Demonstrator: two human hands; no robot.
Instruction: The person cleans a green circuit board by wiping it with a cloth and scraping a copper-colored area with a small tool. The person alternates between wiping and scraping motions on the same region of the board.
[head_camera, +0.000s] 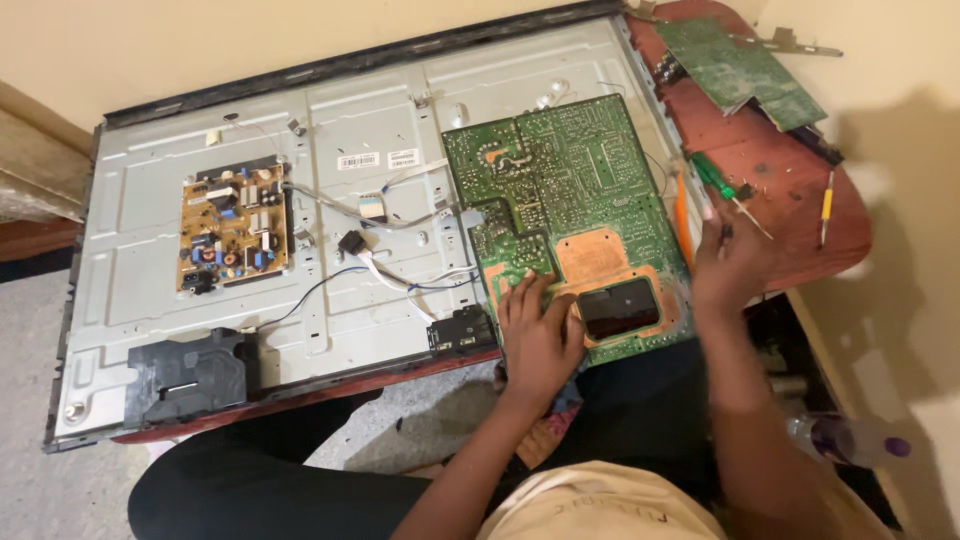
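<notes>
A: Which hand is lying nearer the large green rectangular printed circuit board (570, 200)?

B: The left hand (538, 335) is resting flat on the board's near edge, fingers spread apart and pressing down, gripping nothing. The board is lying solder side up on the right part of the grey sheet-metal back panel of the opened television (200, 130), its long axis running away from the person, slightly tilted to the right.

A: And the right hand (727, 262)?

B: It is hovering just beside the board's right edge, over the reddish-brown wooden desk (800, 190). It is blurring in the picture, so whether its fingers are closing on something cannot be told. The green-handled screwdriver (728, 188) is lying just beyond its fingertips, pointing toward the person's right.

A: What is lying farther off?

B: A smaller green circuit board (745, 65) is sitting at the desk's far corner, well apart from both hands; a brown power board (232, 228) is remaining mounted on the panel's left half, linked by loose white and blue wires (400, 275)
</notes>
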